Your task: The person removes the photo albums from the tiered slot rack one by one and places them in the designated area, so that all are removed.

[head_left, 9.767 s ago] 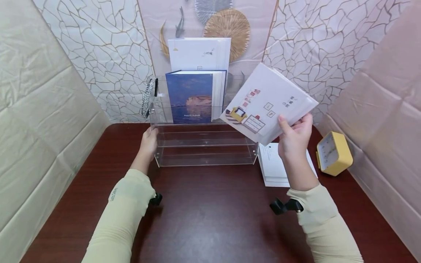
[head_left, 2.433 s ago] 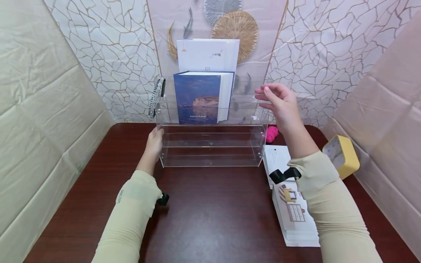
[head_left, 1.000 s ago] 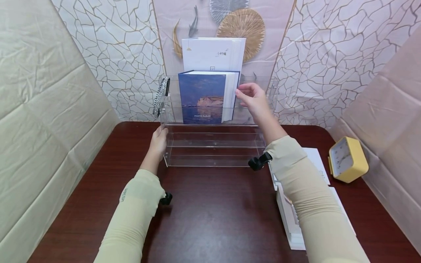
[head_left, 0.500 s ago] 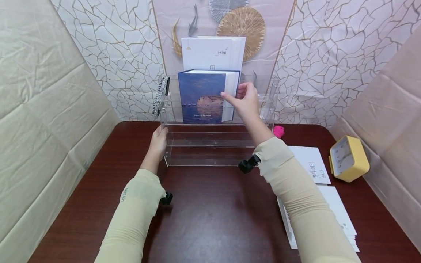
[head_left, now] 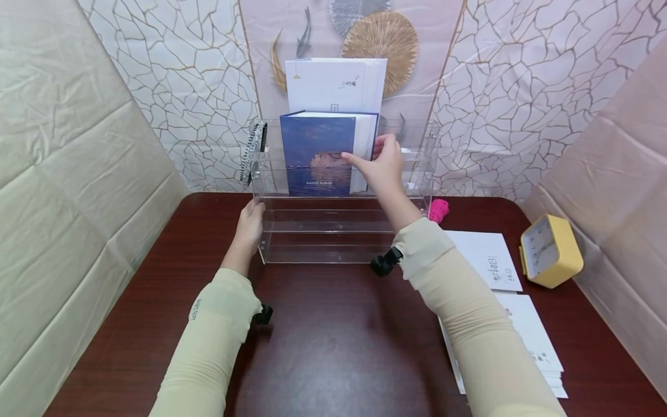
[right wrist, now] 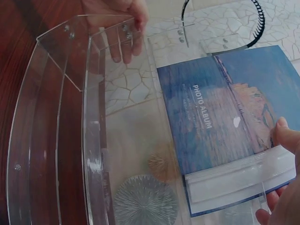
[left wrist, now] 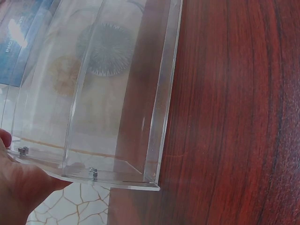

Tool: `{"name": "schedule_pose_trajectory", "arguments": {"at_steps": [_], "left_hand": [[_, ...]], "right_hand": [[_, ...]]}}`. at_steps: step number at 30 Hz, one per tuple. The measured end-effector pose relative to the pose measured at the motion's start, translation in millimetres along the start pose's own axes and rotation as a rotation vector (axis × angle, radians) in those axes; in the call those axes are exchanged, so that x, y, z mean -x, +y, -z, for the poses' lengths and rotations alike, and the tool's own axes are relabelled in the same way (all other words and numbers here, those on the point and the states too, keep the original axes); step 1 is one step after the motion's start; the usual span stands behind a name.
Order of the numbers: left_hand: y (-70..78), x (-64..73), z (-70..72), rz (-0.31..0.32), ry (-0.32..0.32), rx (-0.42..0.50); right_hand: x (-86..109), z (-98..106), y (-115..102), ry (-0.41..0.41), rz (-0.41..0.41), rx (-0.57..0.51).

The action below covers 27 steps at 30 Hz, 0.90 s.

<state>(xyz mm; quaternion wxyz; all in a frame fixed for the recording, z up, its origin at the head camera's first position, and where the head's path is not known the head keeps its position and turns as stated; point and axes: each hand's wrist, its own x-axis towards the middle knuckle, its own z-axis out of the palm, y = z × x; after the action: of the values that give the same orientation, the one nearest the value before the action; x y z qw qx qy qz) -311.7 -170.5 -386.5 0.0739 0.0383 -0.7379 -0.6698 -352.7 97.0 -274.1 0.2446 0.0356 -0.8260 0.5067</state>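
Observation:
A clear acrylic tiered rack (head_left: 333, 223) stands at the back of the table. My left hand (head_left: 250, 226) grips its left side panel, fingers showing through the plastic in the right wrist view. On an upper tier a blue photo album (head_left: 318, 153), with a sea cliff on its cover, stands upright. My right hand (head_left: 385, 165) holds the album's right edge, the thumb on the front cover and the fingers behind. A taller white album (head_left: 333, 84) rises behind the blue one. In the left wrist view the rack's end panel (left wrist: 110, 180) shows beside my left hand.
White albums (head_left: 526, 330) lie at the right, partly under my right forearm, with another white album (head_left: 484, 255) beyond them. A pink bundle (head_left: 438, 210) sits by the rack's right end. A yellow clock (head_left: 552, 252) stands far right. A black ridged hoop (right wrist: 260, 23) hangs at the rack's left.
A white illustrated album, held by my right hand earlier, lies on the table at the right. My right hand has since moved left and taken hold of the blue photo album. Left hand stays put.

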Motion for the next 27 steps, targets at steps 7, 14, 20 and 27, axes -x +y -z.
{"name": "schedule_pose_trajectory", "arguments": {"at_steps": [7,14,20,27], "left_hand": [[-0.6,1.2,-1.2,-0.006,-0.001,0.012],[0.3,-0.4,-0.2,-0.013,0.000,0.017],[13.3,6.7,0.2,0.011,-0.027,0.022],[31.5,23.3,-2.6,0.009,-0.028,-0.011]], "right_hand": [[1.6,-6,4,0.016,-0.009,0.094],[2.1,-8,4,0.027,-0.013,0.097],[1.5,-7,4,0.028,-0.011,0.090],[-0.5,-5,0,-0.010,-0.044,0.107]]}}
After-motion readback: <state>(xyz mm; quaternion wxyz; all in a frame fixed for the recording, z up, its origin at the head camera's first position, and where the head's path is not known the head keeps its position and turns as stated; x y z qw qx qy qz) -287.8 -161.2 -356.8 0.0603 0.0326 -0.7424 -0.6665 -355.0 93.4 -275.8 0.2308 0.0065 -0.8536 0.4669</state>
